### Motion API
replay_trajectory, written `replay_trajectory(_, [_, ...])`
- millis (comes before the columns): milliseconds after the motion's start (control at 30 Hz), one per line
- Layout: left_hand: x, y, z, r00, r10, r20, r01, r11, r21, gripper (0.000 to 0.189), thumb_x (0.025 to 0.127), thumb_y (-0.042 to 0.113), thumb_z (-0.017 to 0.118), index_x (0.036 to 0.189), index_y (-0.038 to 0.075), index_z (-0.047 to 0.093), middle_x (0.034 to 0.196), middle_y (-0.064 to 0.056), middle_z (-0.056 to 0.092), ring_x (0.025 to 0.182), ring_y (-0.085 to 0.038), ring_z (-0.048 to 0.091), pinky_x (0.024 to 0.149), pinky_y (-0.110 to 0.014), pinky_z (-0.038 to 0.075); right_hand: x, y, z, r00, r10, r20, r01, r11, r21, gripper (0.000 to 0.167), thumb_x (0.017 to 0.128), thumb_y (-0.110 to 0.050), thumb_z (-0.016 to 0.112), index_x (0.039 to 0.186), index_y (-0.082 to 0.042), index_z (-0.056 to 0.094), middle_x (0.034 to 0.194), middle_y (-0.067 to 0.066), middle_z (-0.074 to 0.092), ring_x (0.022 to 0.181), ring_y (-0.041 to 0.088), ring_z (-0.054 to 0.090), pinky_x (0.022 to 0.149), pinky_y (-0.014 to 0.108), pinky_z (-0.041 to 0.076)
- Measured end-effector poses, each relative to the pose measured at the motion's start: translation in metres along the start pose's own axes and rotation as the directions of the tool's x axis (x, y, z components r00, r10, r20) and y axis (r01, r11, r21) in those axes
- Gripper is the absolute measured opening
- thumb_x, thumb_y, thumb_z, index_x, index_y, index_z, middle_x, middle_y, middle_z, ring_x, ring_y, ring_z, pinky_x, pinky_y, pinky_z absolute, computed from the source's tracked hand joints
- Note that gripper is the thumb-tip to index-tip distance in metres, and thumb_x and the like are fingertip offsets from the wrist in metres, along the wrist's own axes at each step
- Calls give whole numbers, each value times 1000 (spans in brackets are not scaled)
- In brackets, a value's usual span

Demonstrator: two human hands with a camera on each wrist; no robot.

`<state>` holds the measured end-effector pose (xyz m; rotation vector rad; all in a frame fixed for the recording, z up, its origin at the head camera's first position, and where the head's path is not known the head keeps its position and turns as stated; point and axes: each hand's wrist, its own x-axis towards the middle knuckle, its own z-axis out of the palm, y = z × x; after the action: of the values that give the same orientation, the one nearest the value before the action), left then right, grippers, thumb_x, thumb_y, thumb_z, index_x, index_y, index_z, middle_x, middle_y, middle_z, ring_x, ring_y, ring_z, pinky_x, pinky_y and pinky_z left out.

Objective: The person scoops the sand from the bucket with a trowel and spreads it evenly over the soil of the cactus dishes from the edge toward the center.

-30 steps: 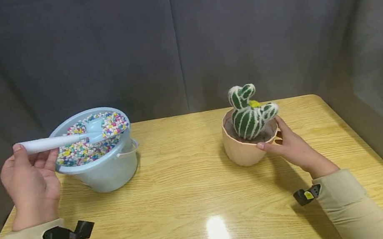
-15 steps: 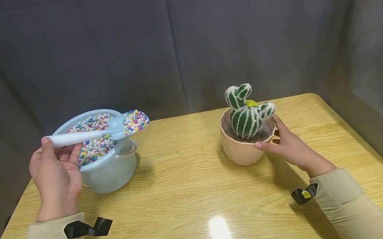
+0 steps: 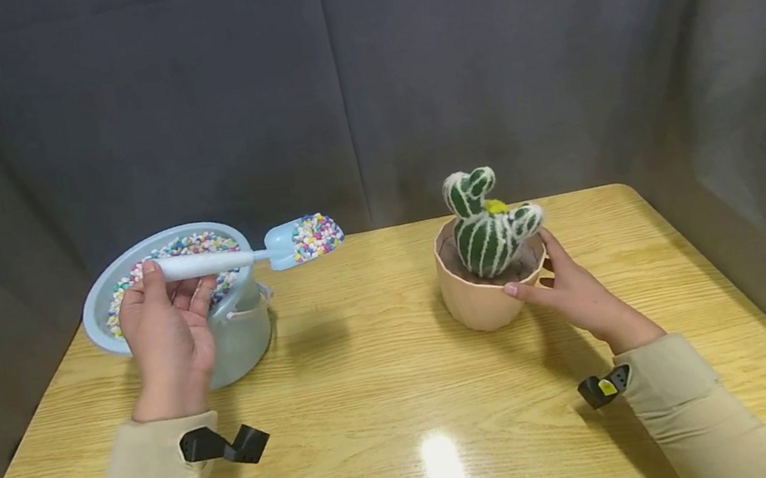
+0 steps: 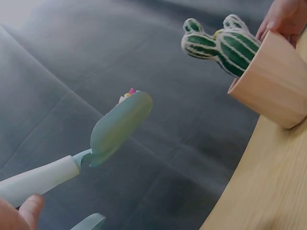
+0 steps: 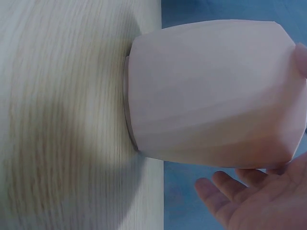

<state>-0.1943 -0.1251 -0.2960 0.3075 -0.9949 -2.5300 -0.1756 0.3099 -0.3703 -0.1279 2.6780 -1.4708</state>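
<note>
My left hand (image 3: 171,334) grips the white handle of a light blue garden trowel (image 3: 200,264). Colourful small pellets (image 3: 316,237) lie heaped in its blade, which is level in the air, past the right rim of a blue bucket (image 3: 91,313). More mixed pellets fill the bucket behind that hand. On the right, my right hand (image 3: 579,299) holds a peach flowerpot (image 3: 477,303) by its rim, thumb at the front and index finger at the far side. A green felt cactus (image 3: 490,242) with white stripes and a yellow flower stands in grey filling inside the pot.
Both pot and bucket stand on a wooden table (image 3: 351,413), with bare wood between them. Dark grey curtain (image 3: 193,102) hangs behind and along the sides. The bucket's handle (image 3: 252,307) hangs on its right side.
My left hand has moved right, carrying the loaded trowel from over the bucket to beyond its right rim. The right hand stays at the flowerpot; the view has shifted slightly.
</note>
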Motion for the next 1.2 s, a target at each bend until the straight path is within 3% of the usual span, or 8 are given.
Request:
replay_trajectory(200, [-4, -8, 5, 999, -31, 18, 31, 999, 26, 19, 110, 22, 48, 114, 4, 46, 116, -16, 51, 98, -20, 64, 85, -31, 60, 1, 0, -1, 1000, -7, -11, 7, 1000, -14, 106, 96, -35, 73, 166, -18, -5, 166, 32, 10, 143, 60, 27, 113, 68, 34])
replay_trajectory(433, [-9, -20, 11, 998, -13, 54, 9, 998, 66, 19, 110, 21, 48, 104, 4, 44, 107, -12, 52, 91, -17, 64, 84, -28, 61, 1, 0, 0, 1000, -10, -7, 10, 1000, -5, 106, 96, -35, 73, 166, -17, -5, 166, 32, 10, 143, 60, 27, 113, 67, 34])
replay_trajectory(733, [-16, -37, 18, 993, -37, 108, 21, 988, 153, 17, 112, 22, 43, 109, 6, 45, 113, -12, 49, 100, -17, 60, 94, -30, 56, 0, 1, 2, 1000, -18, -5, 18, 1000, 8, 105, 97, -32, 73, 166, -17, -4, 166, 31, 11, 144, 58, 28, 113, 66, 35])
replay_trajectory(900, [-19, -45, 22, 990, -52, 132, 30, 987, 159, 15, 112, 21, 42, 107, 6, 45, 114, -10, 49, 99, -16, 60, 96, -32, 56, 1, 1, 1, 1000, -26, -11, 26, 1000, 9, 105, 96, -32, 74, 166, -17, -4, 167, 30, 12, 144, 57, 29, 114, 65, 35])
replay_trajectory(1200, [-22, -62, 27, 985, -87, 149, 53, 973, 223, 13, 112, 22, 43, 112, 9, 42, 122, -10, 47, 108, -20, 59, 100, -36, 54, 1, 3, 1, 1000, -18, -12, 18, 1000, 10, 105, 96, -33, 74, 166, -17, -4, 167, 30, 11, 144, 58, 29, 114, 65, 35])
